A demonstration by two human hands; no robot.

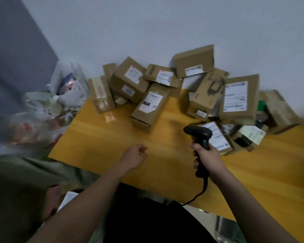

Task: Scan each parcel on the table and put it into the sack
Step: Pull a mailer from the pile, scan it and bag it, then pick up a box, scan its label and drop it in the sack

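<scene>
There is one camera, worn on the person's head. It looks forward and down at the yellow table (112,146) from close above. The wide lens bends the edges, and the white wall (147,23) fills the top.

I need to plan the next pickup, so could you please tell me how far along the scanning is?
Done: nothing shows as bagged; the olive-green sack hides its inside. In hand: the right hand grips the black handheld scanner; the left hand holds nothing. Left: a pile of brown cardboard parcels covers the far side of the yellow wooden table.
</scene>
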